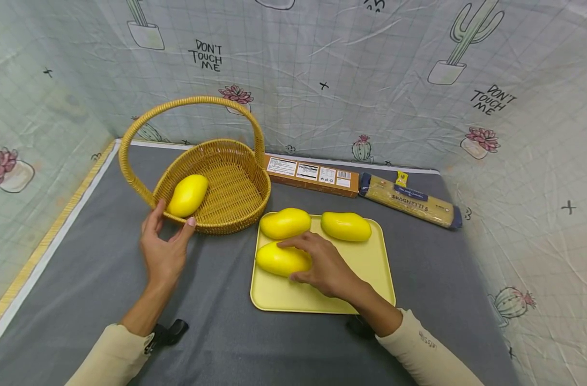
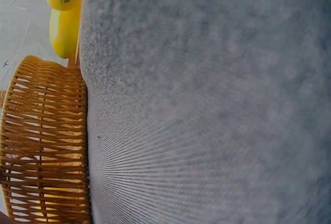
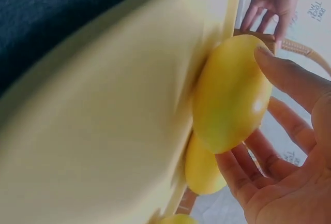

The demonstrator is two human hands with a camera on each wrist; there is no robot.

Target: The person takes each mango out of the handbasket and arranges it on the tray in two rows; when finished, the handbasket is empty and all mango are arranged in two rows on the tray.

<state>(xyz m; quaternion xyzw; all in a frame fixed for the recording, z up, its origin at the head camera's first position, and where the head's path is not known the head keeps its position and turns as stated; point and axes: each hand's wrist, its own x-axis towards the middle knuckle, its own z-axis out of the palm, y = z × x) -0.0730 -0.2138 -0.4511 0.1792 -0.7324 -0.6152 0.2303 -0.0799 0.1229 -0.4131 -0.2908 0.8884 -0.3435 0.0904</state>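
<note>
A yellow mango (image 1: 282, 259) lies at the left of the pale yellow tray (image 1: 365, 292). My right hand (image 1: 324, 265) curves round its right end; in the right wrist view the thumb (image 3: 292, 76) lies along one side and the fingers (image 3: 235, 177) touch the other. Two more mangoes, one behind it (image 1: 285, 223) and one at the tray's back right (image 1: 346, 227), rest on the tray. To the left stands a wicker basket (image 1: 230, 190) with a tall handle and one mango (image 1: 189, 195) inside. My left hand (image 1: 165, 252) holds its front rim, thumb and fingers spread apart.
A long brown box (image 1: 312, 176) lies behind the tray, against the patterned cloth backdrop. Right of it is a packet of spaghetti (image 1: 411, 201). Grey cloth (image 1: 216, 300) covers the table.
</note>
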